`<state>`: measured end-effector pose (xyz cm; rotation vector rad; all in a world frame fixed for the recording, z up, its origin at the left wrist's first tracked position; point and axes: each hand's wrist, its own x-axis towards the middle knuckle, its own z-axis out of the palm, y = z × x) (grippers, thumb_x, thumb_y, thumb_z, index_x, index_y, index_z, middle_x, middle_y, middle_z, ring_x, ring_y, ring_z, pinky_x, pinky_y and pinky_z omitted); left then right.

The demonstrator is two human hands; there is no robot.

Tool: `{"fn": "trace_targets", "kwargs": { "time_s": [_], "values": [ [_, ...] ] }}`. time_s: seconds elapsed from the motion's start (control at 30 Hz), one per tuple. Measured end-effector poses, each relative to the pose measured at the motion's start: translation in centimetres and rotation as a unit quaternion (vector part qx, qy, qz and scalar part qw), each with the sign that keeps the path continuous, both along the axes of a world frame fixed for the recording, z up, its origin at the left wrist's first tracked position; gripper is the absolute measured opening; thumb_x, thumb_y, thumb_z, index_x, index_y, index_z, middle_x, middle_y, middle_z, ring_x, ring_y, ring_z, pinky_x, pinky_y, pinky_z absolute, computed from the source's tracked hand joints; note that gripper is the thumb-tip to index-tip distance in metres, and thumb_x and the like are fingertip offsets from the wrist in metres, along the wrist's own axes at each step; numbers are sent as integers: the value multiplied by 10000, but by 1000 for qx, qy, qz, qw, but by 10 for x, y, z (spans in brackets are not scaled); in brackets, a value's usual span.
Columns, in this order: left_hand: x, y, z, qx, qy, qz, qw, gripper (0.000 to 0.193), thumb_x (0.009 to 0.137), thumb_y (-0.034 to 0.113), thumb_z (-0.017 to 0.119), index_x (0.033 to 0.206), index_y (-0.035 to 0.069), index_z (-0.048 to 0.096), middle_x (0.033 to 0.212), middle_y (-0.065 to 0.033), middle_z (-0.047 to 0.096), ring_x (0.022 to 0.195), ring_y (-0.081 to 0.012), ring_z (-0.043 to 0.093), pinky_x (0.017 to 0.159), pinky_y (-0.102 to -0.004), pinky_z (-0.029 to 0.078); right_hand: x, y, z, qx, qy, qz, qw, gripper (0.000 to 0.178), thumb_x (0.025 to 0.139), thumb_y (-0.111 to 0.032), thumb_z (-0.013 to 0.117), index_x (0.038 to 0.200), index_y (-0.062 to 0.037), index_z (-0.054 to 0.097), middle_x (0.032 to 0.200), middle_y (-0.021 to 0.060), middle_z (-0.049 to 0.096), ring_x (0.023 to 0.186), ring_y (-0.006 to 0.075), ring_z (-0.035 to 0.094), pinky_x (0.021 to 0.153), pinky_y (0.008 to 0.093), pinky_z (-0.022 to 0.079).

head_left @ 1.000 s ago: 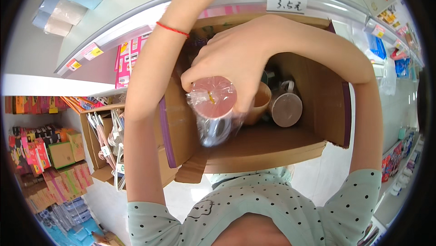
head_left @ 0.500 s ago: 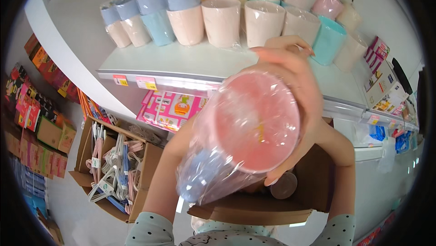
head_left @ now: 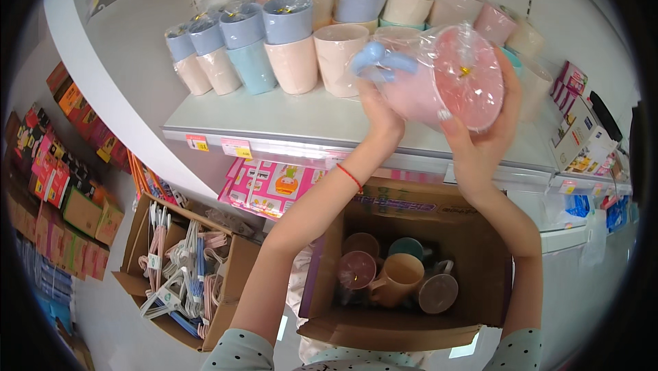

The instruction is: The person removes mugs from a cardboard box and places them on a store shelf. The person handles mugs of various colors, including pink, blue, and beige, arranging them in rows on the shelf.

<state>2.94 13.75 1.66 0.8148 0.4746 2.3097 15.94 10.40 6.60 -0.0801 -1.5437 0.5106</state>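
A pink mug (head_left: 419, 95) with a blue handle, wrapped in clear plastic tied with a gold twist, is tilted in front of the shelf, its mouth toward me. My right hand (head_left: 483, 141) is closed round the mouth end, thumb at the rim. Under the handle side, my left hand (head_left: 381, 119) grips the mug, its fingers mostly hidden behind. Behind them, wrapped cups stand stacked in two layers on the white shelf (head_left: 274, 119), among them a blue cup (head_left: 288, 23) and a cream cup (head_left: 341, 63).
Below my arms, an open cardboard box (head_left: 480, 261) holds several mugs, including an orange mug (head_left: 397, 278). Left of it, another carton (head_left: 229, 295) holds bundled hangers (head_left: 181, 268). Pink packages (head_left: 271, 182) lie on the lower shelf. Boxed goods (head_left: 582, 134) stand at the right.
The wrapped mug has moved up and away from me toward the shelf, turning so its handle points left. Both arms have stretched forward, uncovering the mugs in the box.
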Motion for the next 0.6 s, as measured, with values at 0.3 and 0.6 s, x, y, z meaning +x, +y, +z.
{"fn": "trace_targets", "kwargs": {
  "time_s": [0.3, 0.6],
  "values": [
    [10, -22, 32, 46, 88, -48, 994, 625, 956, 519, 313, 1284, 18, 492, 1286, -123, 535, 1189, -238, 520, 995, -363, 421, -6, 21, -1, -270, 108, 98, 952, 564, 892, -297, 670, 1313, -3, 436, 1242, 100, 525, 1142, 160, 496, 936, 313, 427],
    [18, -20, 32, 14, 118, 43, 992, 538, 943, 454, 477, 1254, 15, 488, 1231, -105, 548, 1136, -197, 520, 1001, -347, 385, -10, 27, -3, -307, 91, 164, 933, 645, 847, -267, 722, 1337, 6, 403, 1256, 113, 528, 1166, 181, 499, 953, 319, 421]
  ]
}}
